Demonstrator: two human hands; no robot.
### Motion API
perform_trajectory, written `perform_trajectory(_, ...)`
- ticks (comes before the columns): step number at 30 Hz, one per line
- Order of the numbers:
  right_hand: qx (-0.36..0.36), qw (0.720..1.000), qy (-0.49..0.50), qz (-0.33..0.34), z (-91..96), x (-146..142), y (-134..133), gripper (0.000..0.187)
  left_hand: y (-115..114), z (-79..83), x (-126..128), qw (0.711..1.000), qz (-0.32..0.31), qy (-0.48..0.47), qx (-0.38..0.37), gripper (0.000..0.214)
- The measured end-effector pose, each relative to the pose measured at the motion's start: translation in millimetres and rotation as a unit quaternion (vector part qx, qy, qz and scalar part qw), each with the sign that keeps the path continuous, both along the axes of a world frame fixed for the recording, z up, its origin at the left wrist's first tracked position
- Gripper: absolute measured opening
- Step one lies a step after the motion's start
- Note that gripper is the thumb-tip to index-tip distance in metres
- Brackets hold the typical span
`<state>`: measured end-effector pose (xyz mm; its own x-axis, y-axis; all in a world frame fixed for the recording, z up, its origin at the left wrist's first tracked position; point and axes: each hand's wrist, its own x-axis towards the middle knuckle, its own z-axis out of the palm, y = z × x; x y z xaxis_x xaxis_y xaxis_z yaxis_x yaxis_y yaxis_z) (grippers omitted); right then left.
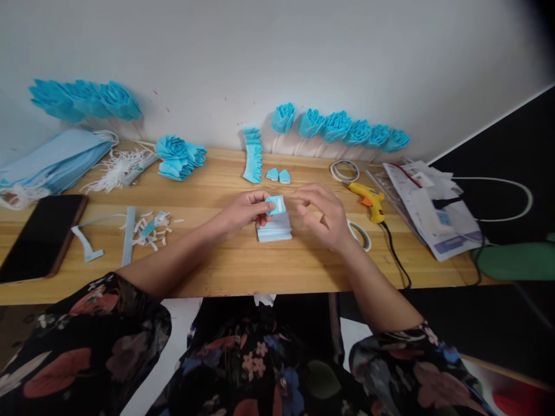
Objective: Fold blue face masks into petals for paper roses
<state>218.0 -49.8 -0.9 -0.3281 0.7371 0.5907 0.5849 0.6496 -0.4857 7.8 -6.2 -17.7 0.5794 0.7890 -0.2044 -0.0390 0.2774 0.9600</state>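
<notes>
My left hand (250, 209) pinches a small light-blue fabric piece (276, 204) between thumb and fingers. A short white strip lies across the top of this piece. My right hand (323, 214) hovers just to the right of it, fingers bent and apart, slightly blurred, with nothing visible in them. Beneath the held piece, a stack of pale blue fabric pieces (274, 229) lies on the table. Farther back are two small folded blue petals (278, 175) and an upright row of overlapping folded petals (252, 156).
Blue fabric flowers (336, 127) on sticks lean along the wall. At right lie a yellow glue gun (368, 201), tape rolls (345, 170) and plastic packets (433, 208). Leftward are a phone (42, 238), white scraps (152, 229), a flower bunch (178, 157) and stacked face masks (60, 157).
</notes>
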Motion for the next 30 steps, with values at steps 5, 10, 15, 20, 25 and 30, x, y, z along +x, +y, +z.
perform_trajectory(5,-0.253,0.954,0.161,0.002,-5.7,-7,4,0.04,-1,0.4,0,0.998,-0.004,0.029,0.052,0.015)
perform_trajectory(10,-0.316,0.923,0.214,0.051,-14.6,-16,10,0.048,-2,0.3,1,0.995,-0.009,0.057,0.077,0.012)
perform_trajectory(15,-0.312,0.919,0.239,0.025,-13.2,-22,13,0.033,-2,2.2,1,0.993,-0.016,0.07,0.09,0.016)
perform_trajectory(20,-0.313,0.915,0.254,0.024,-11.8,-23,13,0.031,-2,2.4,1,0.993,-0.007,0.063,0.097,0.016)
perform_trajectory(25,-0.305,0.905,0.295,0.001,-11.7,-17,13,0.033,-3,4.8,2,0.993,0.001,0.076,0.085,0.019)
perform_trajectory(30,-0.291,0.916,0.273,-0.04,-9.4,-8,10,0.029,-2,4.3,2,0.993,0.008,0.082,0.086,0.02)
